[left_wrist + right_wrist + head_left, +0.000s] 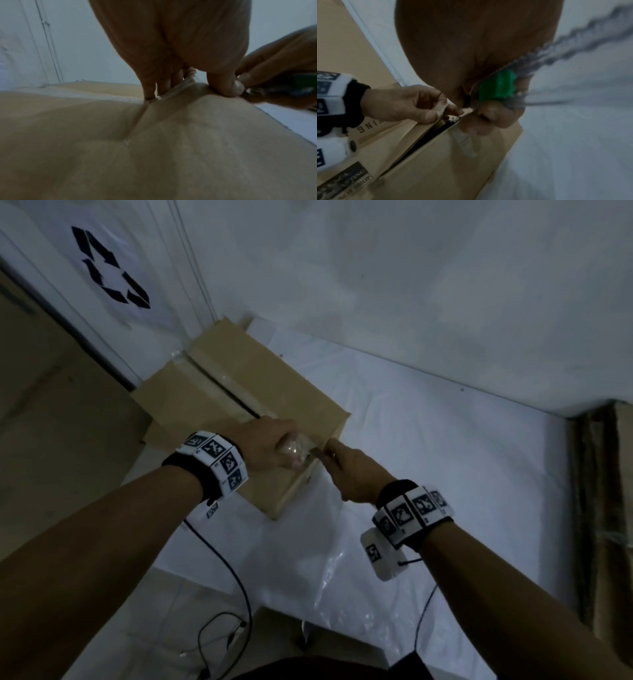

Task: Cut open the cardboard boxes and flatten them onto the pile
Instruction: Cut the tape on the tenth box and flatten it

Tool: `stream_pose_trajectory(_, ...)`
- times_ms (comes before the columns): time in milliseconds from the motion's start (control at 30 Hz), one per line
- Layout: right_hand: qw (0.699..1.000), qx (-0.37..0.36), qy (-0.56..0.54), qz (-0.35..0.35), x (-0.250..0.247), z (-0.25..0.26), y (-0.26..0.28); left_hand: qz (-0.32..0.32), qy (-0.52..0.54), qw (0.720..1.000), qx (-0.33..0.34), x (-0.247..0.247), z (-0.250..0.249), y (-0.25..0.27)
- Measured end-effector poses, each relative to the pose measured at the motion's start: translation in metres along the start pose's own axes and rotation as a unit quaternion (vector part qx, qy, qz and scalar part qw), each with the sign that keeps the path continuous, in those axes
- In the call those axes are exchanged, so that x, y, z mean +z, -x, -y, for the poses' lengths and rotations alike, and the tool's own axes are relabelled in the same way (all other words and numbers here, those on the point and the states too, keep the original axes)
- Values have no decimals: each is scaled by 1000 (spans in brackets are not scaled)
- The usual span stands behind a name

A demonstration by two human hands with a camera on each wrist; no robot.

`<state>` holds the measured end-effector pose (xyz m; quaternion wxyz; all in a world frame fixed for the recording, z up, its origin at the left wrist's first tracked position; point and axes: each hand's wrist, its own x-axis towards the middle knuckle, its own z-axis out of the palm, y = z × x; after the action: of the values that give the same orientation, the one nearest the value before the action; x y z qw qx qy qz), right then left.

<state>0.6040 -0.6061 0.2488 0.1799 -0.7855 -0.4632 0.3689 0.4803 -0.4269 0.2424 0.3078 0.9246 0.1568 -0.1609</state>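
Observation:
A brown cardboard box (239, 378) lies on a white sheet (445, 457), and its top seam (428, 139) gapes as a dark slit. At the box's near end my left hand (270, 446) pinches a crumpled strip of clear tape (294, 450); the right wrist view shows that strip (441, 108) between thumb and fingers. My right hand (337, 463) grips a green cutter (498, 86), its tip just beside the tape at the end of the seam. In the left wrist view my left hand's fingers (221, 83) press on the box edge (154, 148), with the right hand (274, 70) close by.
Flat cardboard (150, 405) lies under the box's left side by the wall corner. A recycling sign (113, 268) hangs on the left wall. More cardboard (609, 508) stands at the right edge. Black cables (222, 628) trail over the floor near my feet.

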Motion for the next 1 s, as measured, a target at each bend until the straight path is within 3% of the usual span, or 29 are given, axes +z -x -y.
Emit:
stream_pose_trajectory(67, 996, -11, 72, -50, 14, -4, -1, -21, -14, 1000, 3, -1, -3, 0)
stream_pose_trajectory(200, 965, -20, 234, -117, 28, -12, 3, -141, -51, 989, 12, -8, -7, -9)
stream_pose_trajectory(333, 942, -42, 295, -153, 34, -16, 7, -44, -186, 981, -37, -10, -5, -37)
stream_pose_trajectory(367, 940, -39, 301, -158, 36, -16, 7, -13, -229, 972, -52, -12, -7, -43)
stream_pose_trajectory(467, 930, -38, 313, -189, 38, -16, 8, 30, -363, 931, -17, -17, -26, -52)
stream_pose_trajectory(533, 925, -44, 317, -203, 41, -16, 9, 94, -382, 919, -37, -19, -35, -56)
stream_pose_trajectory(567, 925, -43, 319, -201, 42, -16, 10, 109, -358, 927, -36, -21, -33, -60)
stream_pose_trajectory(767, 930, -32, 312, -191, 42, -14, 8, 100, -309, 943, 65, -17, -15, -48)
stream_pose_trajectory(833, 938, -20, 295, -183, 39, -11, 1, 70, -298, 948, 91, -17, -21, -41)
stream_pose_trajectory(900, 949, 18, 270, -162, 29, -14, -9, 65, -267, 958, 78, -14, -17, -40)
stream_pose_trajectory(1000, 947, 38, 258, -185, 5, -26, -17, 65, -272, 959, 49, -9, -24, -27)
